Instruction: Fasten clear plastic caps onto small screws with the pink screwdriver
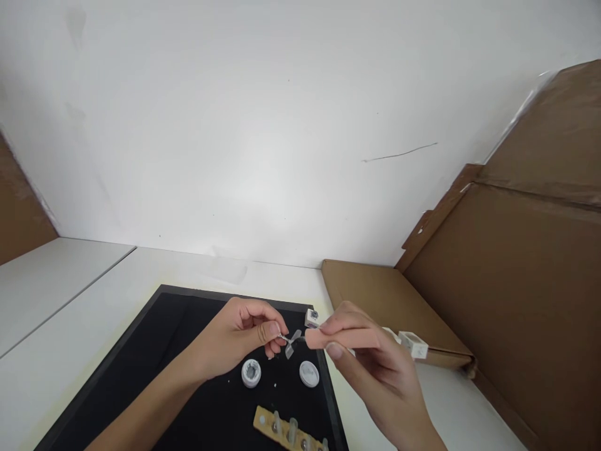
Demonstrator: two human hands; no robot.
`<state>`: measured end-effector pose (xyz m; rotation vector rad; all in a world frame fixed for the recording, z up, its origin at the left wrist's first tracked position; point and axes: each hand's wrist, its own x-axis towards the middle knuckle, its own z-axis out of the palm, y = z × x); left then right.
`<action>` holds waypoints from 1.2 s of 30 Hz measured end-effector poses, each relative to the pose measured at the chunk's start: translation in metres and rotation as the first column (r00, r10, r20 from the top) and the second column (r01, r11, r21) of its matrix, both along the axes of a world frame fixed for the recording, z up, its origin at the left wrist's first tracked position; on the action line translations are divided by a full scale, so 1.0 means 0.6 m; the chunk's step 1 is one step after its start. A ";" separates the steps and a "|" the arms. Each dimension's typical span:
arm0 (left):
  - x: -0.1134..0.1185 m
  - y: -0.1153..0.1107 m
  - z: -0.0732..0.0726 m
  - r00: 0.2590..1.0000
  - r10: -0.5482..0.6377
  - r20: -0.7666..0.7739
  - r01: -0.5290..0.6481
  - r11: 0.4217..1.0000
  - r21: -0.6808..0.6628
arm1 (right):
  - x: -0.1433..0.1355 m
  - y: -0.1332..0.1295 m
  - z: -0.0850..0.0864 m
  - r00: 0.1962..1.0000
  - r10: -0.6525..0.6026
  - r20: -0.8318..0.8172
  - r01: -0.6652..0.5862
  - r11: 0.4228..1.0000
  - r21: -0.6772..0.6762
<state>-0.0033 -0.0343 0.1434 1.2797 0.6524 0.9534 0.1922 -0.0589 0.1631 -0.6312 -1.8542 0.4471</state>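
Here, left hand [253, 329] and right hand [382, 360] work above a black mat [192, 326]

The left grips a small metal piece [283, 337] between thumb and fingers, a clear flap [290, 349] just beyond it. The right clamps a pink handle [340, 339], its thin tip [301, 339] facing the flap; whether they touch, I cannot tell. Below, a white jar [251, 373] and a lid [309, 374] rest on the mat, near a yellow strip [283, 436].

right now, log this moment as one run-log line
left grip: pinching small metallic piece | right grip: holding pink-handled tool | between: clear pieces | on black mat: open white jar, white lid, yellow strip
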 end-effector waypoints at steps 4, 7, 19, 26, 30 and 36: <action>-0.001 -0.001 -0.002 1.000 0.003 0.011 -0.003 1.000 -0.012 | 0.004 0.001 -0.001 1.000 -0.008 -0.005 0.008 1.000 -0.013; -0.002 0.000 -0.005 1.000 0.004 0.022 -0.004 1.000 -0.017 | 0.007 0.001 -0.002 1.000 -0.027 -0.009 0.027 0.999 -0.021; -0.002 0.006 0.003 0.997 0.015 0.071 -0.012 0.999 -0.048 | 0.001 -0.010 0.004 0.992 0.116 0.045 -0.116 0.993 0.004; -0.001 0.002 0.002 0.998 -0.014 0.066 0.018 0.998 -0.058 | 0.004 -0.008 -0.002 0.998 0.046 0.035 -0.046 0.999 0.026; -0.002 0.000 -0.002 0.997 -0.025 0.066 0.029 0.998 -0.057 | 0.008 -0.004 -0.001 1.000 -0.003 0.009 0.003 1.000 0.021; -0.003 0.003 -0.006 0.998 0.001 0.063 0.002 0.999 -0.047 | 0.006 -0.004 0.001 0.997 -0.047 -0.059 0.049 0.998 0.032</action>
